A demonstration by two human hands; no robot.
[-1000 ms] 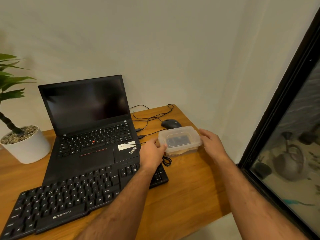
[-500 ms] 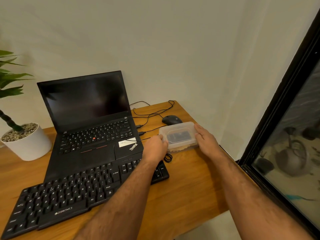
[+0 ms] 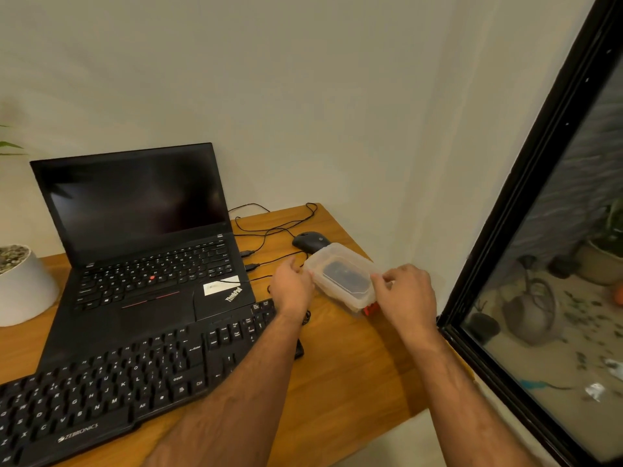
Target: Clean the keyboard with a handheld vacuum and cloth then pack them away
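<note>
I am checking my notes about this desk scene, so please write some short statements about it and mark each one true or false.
1. Both hands are at the clear plastic box: the left hand at its left end, the right hand at its right end. True.
2. The laptop screen shows a bright picture. False: the screen is dark.
3. The mouse lies behind the box, close to the wall. True.
4. The black keyboard lies behind the laptop. False: it lies in front of it, nearer the person.
5. A white plant pot stands left of the laptop. True.
</note>
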